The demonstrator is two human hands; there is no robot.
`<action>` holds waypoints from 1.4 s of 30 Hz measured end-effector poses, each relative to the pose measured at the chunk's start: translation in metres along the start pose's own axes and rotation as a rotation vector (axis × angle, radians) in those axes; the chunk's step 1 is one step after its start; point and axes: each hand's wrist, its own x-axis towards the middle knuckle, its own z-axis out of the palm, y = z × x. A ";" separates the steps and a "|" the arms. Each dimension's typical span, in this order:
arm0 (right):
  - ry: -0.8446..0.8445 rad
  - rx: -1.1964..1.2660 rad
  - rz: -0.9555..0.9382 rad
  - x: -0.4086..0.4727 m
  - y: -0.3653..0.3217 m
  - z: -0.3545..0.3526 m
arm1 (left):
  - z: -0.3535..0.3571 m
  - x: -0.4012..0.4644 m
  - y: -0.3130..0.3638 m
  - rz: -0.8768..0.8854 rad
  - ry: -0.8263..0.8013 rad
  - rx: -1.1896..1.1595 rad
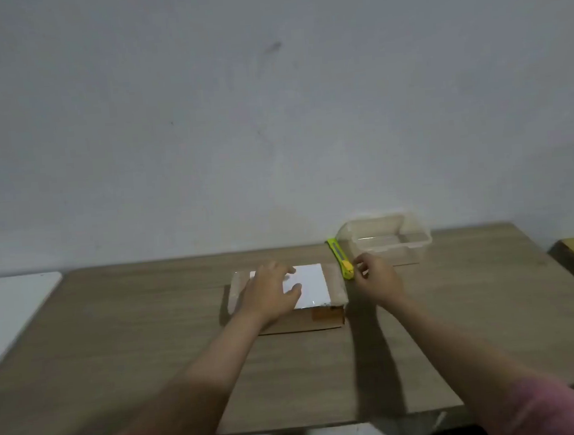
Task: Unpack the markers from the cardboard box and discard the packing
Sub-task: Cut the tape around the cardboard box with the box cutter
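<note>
Nearest the camera, two pink sleeves [547,406] are seen at the bottom edge, with bare forearms reaching forward over the wooden table [124,350]. Near the middle of the table the cardboard box [324,317] is found, closed, with a white label [310,286] across its top. The left hand [271,292] is laid flat on the box's top, fingers spread and fairly straight, partly covering the label's left side; nothing is gripped by it. Just right of the box, the right hand [378,277] is held with its fingers loosely curled toward the near end of a yellow-green utility knife [341,258]. Whether the knife is actually pinched or only touched cannot be told from this blurred view. The knife is laid along the box's right edge, its far end pointing away from the camera. Beyond the knife, right of and behind the box, a clear plastic container [388,240] is set near the table's far edge. Behind everything a plain grey wall [269,98] is seen. The markers themselves are not visible.
</note>
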 end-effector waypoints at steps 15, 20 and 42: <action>0.051 -0.048 -0.035 0.014 0.043 0.041 | 0.038 -0.004 -0.017 -0.073 0.196 -0.001; 0.039 -0.058 0.041 0.011 0.041 0.035 | 0.041 -0.006 -0.015 -0.075 0.220 0.033; -0.314 0.830 0.330 -0.040 0.034 -0.028 | 0.042 -0.012 -0.019 0.046 -0.054 0.389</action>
